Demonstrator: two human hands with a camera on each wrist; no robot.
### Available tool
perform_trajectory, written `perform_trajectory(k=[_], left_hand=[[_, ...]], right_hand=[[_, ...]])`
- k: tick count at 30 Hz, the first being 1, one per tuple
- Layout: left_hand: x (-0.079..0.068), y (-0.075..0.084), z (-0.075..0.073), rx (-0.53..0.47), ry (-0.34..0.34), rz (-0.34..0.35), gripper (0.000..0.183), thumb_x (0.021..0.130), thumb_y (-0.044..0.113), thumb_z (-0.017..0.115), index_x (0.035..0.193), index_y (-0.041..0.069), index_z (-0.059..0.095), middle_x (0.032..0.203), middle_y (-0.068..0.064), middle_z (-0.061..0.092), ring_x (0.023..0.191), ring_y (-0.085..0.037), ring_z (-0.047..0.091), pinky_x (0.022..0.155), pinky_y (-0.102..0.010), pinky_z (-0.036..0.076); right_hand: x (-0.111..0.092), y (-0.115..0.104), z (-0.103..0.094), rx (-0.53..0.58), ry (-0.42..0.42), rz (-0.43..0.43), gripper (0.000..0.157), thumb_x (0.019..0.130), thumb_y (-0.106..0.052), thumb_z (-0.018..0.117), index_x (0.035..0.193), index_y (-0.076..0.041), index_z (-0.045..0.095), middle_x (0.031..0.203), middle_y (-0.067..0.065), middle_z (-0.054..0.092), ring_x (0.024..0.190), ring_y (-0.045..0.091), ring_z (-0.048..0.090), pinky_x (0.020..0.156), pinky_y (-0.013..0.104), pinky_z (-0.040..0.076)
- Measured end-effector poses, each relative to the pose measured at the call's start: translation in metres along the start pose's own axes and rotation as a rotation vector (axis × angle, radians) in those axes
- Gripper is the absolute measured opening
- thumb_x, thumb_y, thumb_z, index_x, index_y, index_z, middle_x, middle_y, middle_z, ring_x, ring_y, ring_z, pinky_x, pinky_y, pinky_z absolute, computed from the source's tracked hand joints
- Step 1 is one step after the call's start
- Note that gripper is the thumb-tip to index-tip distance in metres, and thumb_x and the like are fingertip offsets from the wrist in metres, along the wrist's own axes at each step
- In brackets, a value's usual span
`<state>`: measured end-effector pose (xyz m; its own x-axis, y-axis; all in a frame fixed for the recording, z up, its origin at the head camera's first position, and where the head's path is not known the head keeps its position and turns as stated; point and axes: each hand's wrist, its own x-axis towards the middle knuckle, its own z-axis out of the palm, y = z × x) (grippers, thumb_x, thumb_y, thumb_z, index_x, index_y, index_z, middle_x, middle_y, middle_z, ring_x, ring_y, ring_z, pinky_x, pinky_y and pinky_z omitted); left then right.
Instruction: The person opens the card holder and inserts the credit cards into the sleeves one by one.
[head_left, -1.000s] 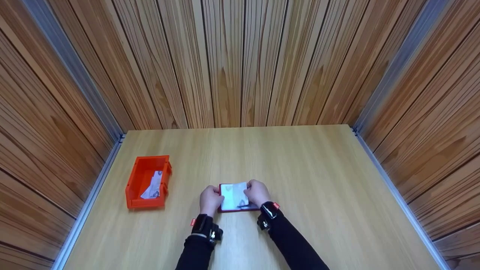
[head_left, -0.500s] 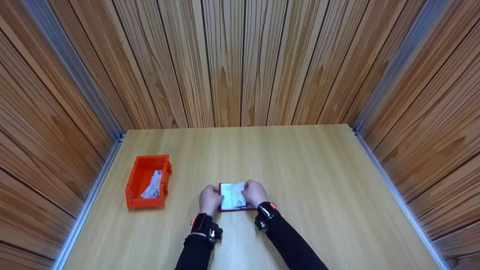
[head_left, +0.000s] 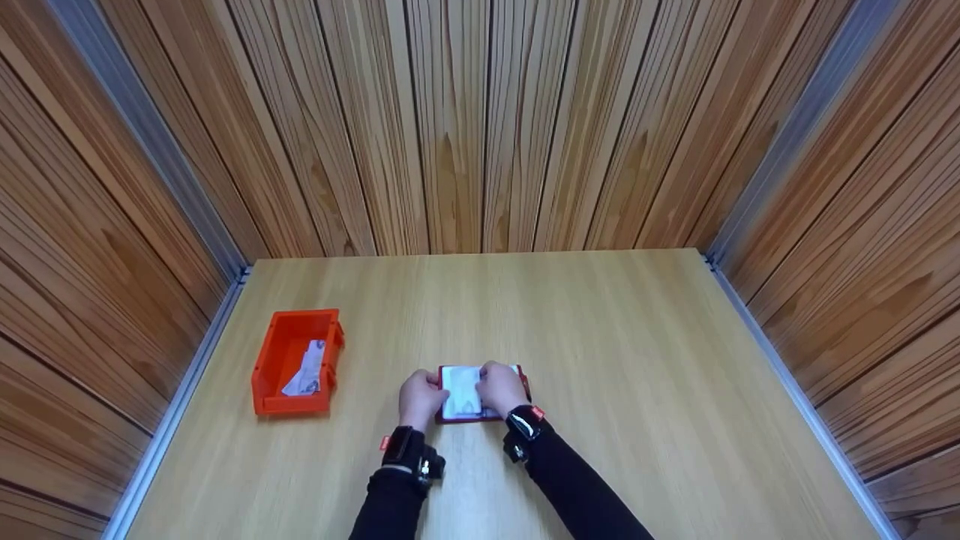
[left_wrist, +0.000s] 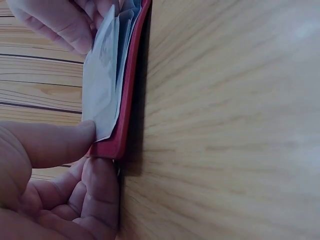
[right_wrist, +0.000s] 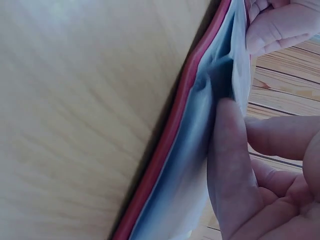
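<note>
A red card holder [left_wrist: 131, 75] with clear plastic sleeve pages lies open on the table in front of me. My left hand [head_left: 418, 400] pinches its left edge, the thumb on the top page and the fingers against the red cover, as the left wrist view shows. My right hand [head_left: 502, 388] is over the middle of the holder and pinches a pale plastic page [left_wrist: 100, 85] between thumb and index finger. In the right wrist view that index finger [right_wrist: 230, 150] reaches under the page, which stands apart from the sleeves below. The right hand covers part of the holder.
An orange bin [head_left: 268, 367] stands on the table to the left, with pale printed paper slips [head_left: 306, 371] inside. Wood-panelled walls [head_left: 480, 150] enclose the wooden table [head_left: 600, 337] at the back and on both sides.
My right hand has moved left over the holder with the page in its grip. More of the holder's right end shows now. The left hand stays in place.
</note>
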<state>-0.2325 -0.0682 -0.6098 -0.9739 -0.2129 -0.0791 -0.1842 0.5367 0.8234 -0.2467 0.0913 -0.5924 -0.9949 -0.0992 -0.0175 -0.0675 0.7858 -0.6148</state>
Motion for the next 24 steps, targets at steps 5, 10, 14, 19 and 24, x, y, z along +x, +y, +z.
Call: perform_trajectory(k=[5, 10, 14, 19, 24], left_hand=[[0.0006, 0.0002, -0.0003, -0.005, -0.012, -0.014, 0.021, 0.074, 0.0, 0.077, 0.09, -0.003, 0.064, 0.078, -0.007, 0.063, 0.076, -0.023, 0.061, 0.071, -0.036, 0.051], [0.0014, -0.0003, -0.0002, -0.014, -0.031, -0.036, 0.022, 0.075, 0.0, 0.077, 0.092, -0.003, 0.063, 0.08, -0.008, 0.063, 0.077, -0.024, 0.061, 0.071, -0.037, 0.051], [0.002, -0.0013, 0.0001, -0.02, -0.038, -0.045, 0.021, 0.076, 0.0, 0.076, 0.093, -0.003, 0.063, 0.081, -0.008, 0.062, 0.077, -0.023, 0.06, 0.071, -0.037, 0.051], [0.0028, -0.0008, -0.0005, -0.014, -0.042, -0.051, 0.021, 0.077, -0.001, 0.076, 0.094, -0.003, 0.063, 0.082, -0.008, 0.062, 0.079, -0.024, 0.06, 0.071, -0.037, 0.051], [0.003, -0.0018, -0.0009, -0.009, -0.03, -0.027, 0.02, 0.076, -0.001, 0.076, 0.092, -0.003, 0.063, 0.08, -0.008, 0.062, 0.077, -0.024, 0.06, 0.071, -0.037, 0.051]], right_hand=[[-0.0006, -0.0013, 0.0005, -0.008, -0.007, -0.027, 0.018, 0.084, -0.002, 0.068, 0.1, 0.006, 0.068, 0.095, 0.018, 0.07, 0.09, 0.032, 0.066, 0.082, 0.043, 0.052], [-0.0017, -0.0018, 0.0, -0.016, -0.019, -0.05, 0.019, 0.085, -0.003, 0.069, 0.101, 0.006, 0.068, 0.094, 0.017, 0.07, 0.089, 0.032, 0.066, 0.082, 0.043, 0.052], [-0.0022, -0.0016, 0.0016, -0.024, -0.019, -0.076, 0.016, 0.084, -0.002, 0.069, 0.097, 0.006, 0.067, 0.088, 0.015, 0.068, 0.083, 0.03, 0.064, 0.077, 0.044, 0.052], [-0.002, -0.0026, 0.0025, -0.031, -0.035, -0.085, 0.019, 0.084, -0.002, 0.069, 0.099, 0.008, 0.067, 0.09, 0.017, 0.069, 0.085, 0.031, 0.065, 0.079, 0.044, 0.052], [-0.0022, -0.0034, 0.0027, -0.041, -0.043, -0.095, 0.018, 0.084, -0.003, 0.068, 0.099, 0.008, 0.068, 0.089, 0.016, 0.068, 0.085, 0.031, 0.065, 0.079, 0.043, 0.052]])
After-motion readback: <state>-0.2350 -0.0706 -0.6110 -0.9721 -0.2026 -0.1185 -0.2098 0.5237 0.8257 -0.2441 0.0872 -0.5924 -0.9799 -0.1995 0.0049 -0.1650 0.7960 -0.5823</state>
